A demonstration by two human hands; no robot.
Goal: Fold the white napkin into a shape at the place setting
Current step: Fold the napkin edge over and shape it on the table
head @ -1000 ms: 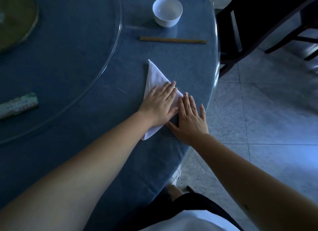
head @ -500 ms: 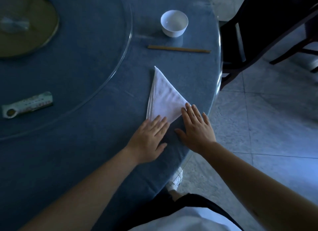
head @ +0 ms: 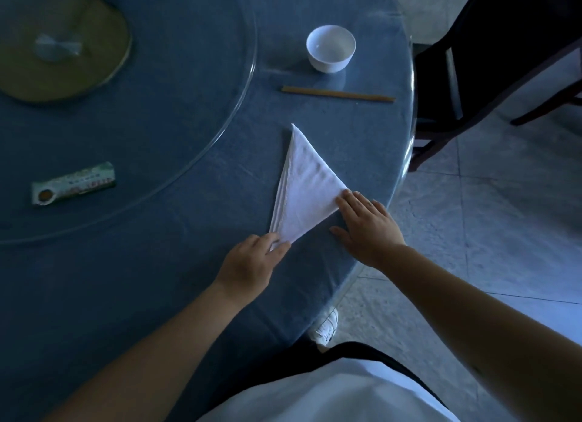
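Lying flat on the blue table [head: 189,280] near its edge, the white napkin [head: 304,188] is folded into a triangle. Its near corner is pinched by the left hand [head: 252,264], while its right corner is touched by the spread fingers of the right hand [head: 367,225]. Beyond it, chopsticks [head: 338,94] and a white bowl [head: 330,48] are seen.
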